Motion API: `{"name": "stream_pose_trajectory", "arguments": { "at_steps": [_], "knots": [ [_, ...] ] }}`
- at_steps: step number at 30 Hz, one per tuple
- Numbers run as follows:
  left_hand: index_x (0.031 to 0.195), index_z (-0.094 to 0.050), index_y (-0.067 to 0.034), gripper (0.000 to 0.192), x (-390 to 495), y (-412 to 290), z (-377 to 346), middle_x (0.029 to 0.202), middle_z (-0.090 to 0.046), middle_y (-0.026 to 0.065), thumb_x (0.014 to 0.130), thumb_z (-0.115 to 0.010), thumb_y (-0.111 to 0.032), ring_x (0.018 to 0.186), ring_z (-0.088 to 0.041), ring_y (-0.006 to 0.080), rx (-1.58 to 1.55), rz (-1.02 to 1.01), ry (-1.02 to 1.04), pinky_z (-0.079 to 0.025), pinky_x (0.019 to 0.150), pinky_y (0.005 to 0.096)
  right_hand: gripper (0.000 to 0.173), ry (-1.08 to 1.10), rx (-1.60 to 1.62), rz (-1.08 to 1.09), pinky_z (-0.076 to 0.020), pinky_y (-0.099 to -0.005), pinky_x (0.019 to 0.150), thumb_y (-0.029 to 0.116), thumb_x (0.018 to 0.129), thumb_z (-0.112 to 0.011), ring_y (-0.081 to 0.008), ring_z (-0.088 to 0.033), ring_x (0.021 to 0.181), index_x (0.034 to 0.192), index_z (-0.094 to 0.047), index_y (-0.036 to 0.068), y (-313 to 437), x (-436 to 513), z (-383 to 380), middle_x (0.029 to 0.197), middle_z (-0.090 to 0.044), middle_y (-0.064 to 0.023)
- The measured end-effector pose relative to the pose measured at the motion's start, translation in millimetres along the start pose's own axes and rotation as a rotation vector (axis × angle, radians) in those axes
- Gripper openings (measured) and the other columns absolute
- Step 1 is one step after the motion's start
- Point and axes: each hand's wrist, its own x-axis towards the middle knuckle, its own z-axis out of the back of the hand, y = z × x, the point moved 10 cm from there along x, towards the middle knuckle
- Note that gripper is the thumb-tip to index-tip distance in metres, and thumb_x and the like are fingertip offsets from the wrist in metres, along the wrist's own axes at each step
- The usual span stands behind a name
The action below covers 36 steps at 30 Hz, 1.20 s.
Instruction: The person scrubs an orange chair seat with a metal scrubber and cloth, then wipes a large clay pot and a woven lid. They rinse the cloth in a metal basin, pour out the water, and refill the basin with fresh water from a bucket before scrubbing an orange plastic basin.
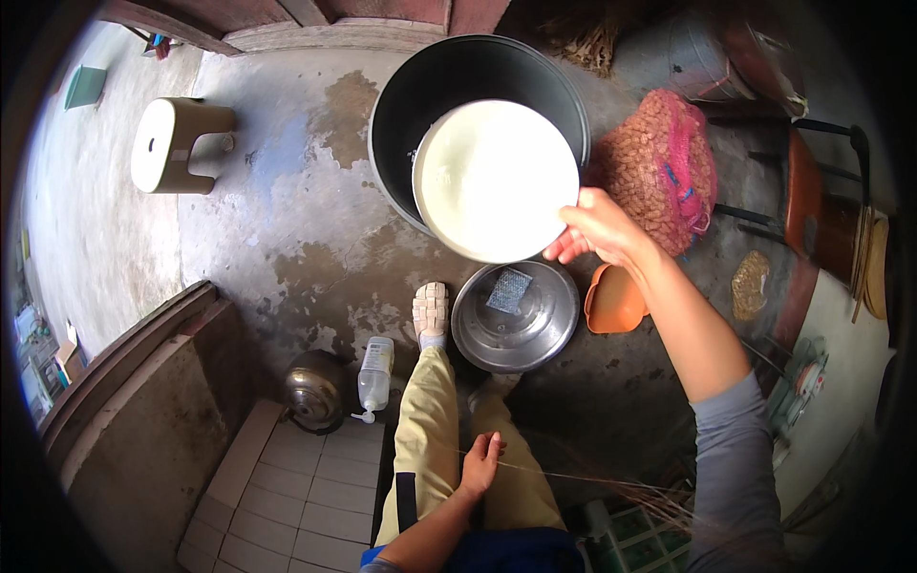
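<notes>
My right hand (598,228) grips the near right rim of a white round basin or lid (494,179). The white piece is over a large black tub (401,107) and covers part of its opening. Just below lies a shallow stainless-steel basin (473,336) with a grey mesh scouring pad (509,290) in it. An orange plastic scoop or bowl (615,304) is on the floor under my right forearm. My left hand (481,464) hangs in front of my trouser legs, fingers loosely curled; its palm is hidden.
A metal kettle (314,390) and a pump bottle (376,372) stand beside the tiled ledge (286,487). A pink mesh sack (655,168) leans right of the tub. A plastic stool (179,147) stands left on the partly wet concrete floor (286,215). At right is a chair (802,193).
</notes>
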Motion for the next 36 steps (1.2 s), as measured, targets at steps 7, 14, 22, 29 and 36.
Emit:
{"name": "stream_pose_trajectory", "arguments": {
  "at_steps": [7, 14, 22, 29, 36],
  "knots": [
    [0.110, -0.055, 0.003, 0.036, 1, 15, 6, 0.094, -0.066, 0.0121, 0.096, -0.051, -0.031, 0.086, -0.062, 0.0162, 0.021, -0.087, -0.065, -0.049, 0.081, 0.0275, 0.028, -0.024, 0.112, 0.072, -0.0552, -0.0295, 0.048, 0.009, 0.091, -0.043, -0.0240, -0.066, 0.061, 0.105, -0.049, -0.014, -66, -86, 10, 0.085, -0.061, -0.0185],
    [0.111, -0.055, 0.002, 0.034, 0, 23, 6, 0.094, -0.065, 0.0114, 0.097, -0.050, -0.029, 0.087, -0.062, 0.0156, 0.015, -0.114, -0.078, -0.048, 0.081, 0.0274, 0.028, -0.134, 0.311, -0.052, -0.0560, -0.0294, 0.049, 0.012, 0.093, -0.046, -0.0240, -0.067, 0.061, 0.109, -0.046, -0.011, -227, -117, 2, 0.091, -0.062, -0.0177],
    [0.114, -0.054, 0.000, 0.037, 0, 41, 1, 0.095, -0.065, 0.0098, 0.098, -0.047, -0.032, 0.089, -0.061, 0.0163, 0.119, -0.102, -0.068, -0.047, 0.083, 0.0285, 0.030, -0.211, 0.419, -0.205, -0.0572, -0.0330, 0.057, 0.014, 0.094, -0.043, -0.0261, -0.069, 0.068, 0.116, -0.045, -0.007, -417, -87, -17, 0.095, -0.064, -0.0195],
    [0.117, -0.053, -0.001, 0.038, -6, 51, -16, 0.098, -0.064, 0.0076, 0.099, -0.045, -0.033, 0.088, -0.058, 0.0132, 0.074, -0.049, -0.013, -0.046, 0.081, 0.0266, 0.031, -0.331, 0.483, -0.320, -0.0579, -0.0345, 0.059, 0.012, 0.092, -0.043, -0.0276, -0.069, 0.070, 0.117, -0.043, -0.007, -516, -62, -20, 0.094, -0.064, -0.0199],
    [0.117, -0.053, -0.001, 0.041, -2, 66, -26, 0.097, -0.064, 0.0104, 0.099, -0.043, -0.036, 0.088, -0.059, 0.0160, 0.095, -0.051, -0.009, -0.047, 0.081, 0.0282, 0.031, -0.407, 0.479, -0.408, -0.0585, -0.0366, 0.062, 0.011, 0.091, -0.041, -0.0292, -0.069, 0.071, 0.116, -0.042, -0.007, -549, -67, -8, 0.098, -0.063, -0.0219]
  ]
}}
